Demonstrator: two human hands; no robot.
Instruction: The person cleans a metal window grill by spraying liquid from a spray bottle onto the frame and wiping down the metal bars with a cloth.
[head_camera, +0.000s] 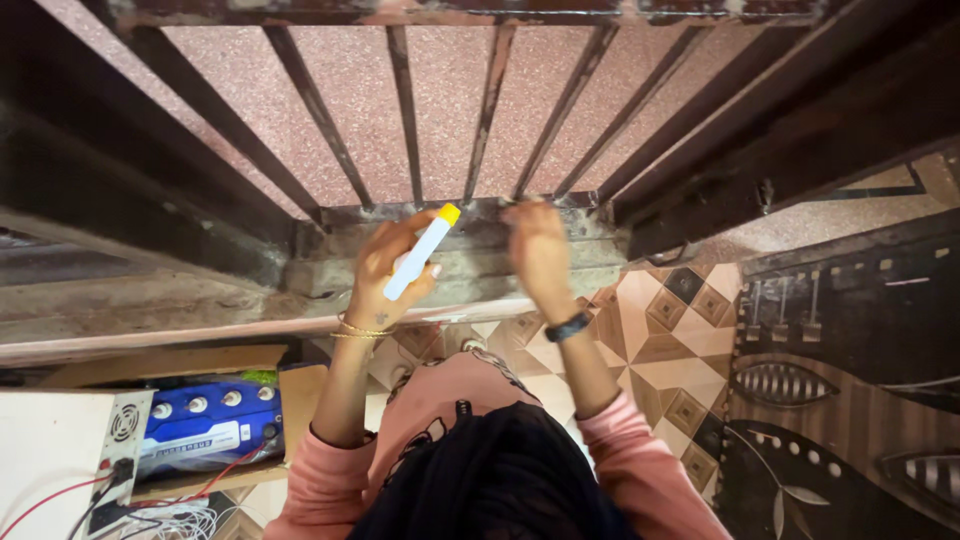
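The left hand (385, 272) was closed around a white tube with a yellow cap (420, 252), gripping its lower part so that the tube slanted up and to the right, the cap at the far end just over the near edge of a worn grey ledge (330, 262). Thin gold bangles (360, 329) circled that wrist. The right hand (538, 250) lay just to the right of the tube, apart from it, with its fingers (520, 212) curled down onto the same ledge at the foot of a dark metal grille (404, 100); it looked blurred, and whether it had anything pinched under the fingers could not be told. A dark band (568, 326) sat on the right wrist. Both forearms came out of pink sleeves (640, 470). The bars of the grille fanned out away from the ledge over a speckled pink floor (440, 110) on the far side. Near and to the left, a blue battery with a row of white caps (210, 415) sat inside an open cardboard box (180, 362), beside a white box with a vent (60, 445) that had red and white wires (170, 505) trailing from it. To the right, the floor showed geometric brown and cream tiles (660, 340), and farther right a dark patterned mat (850, 380).
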